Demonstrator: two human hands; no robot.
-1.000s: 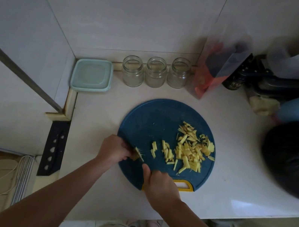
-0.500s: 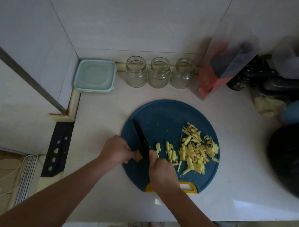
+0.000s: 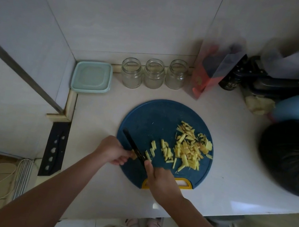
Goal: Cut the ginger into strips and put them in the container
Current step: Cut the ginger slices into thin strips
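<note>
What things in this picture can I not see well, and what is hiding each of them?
Head view only:
1. Handle of the knife: wrapped inside the right hand; only the dark blade shows.
2. Ginger piece: mostly covered by the left hand and the blade; its size is unclear.
3. Teal container: seen from above, its inside is hidden.
4. Black bag: blurred, cut off by the right edge.

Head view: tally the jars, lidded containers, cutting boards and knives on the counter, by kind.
glass jars: 3
teal lidded container: 1
blue cutting board: 1
knife: 1
Total: 6
</note>
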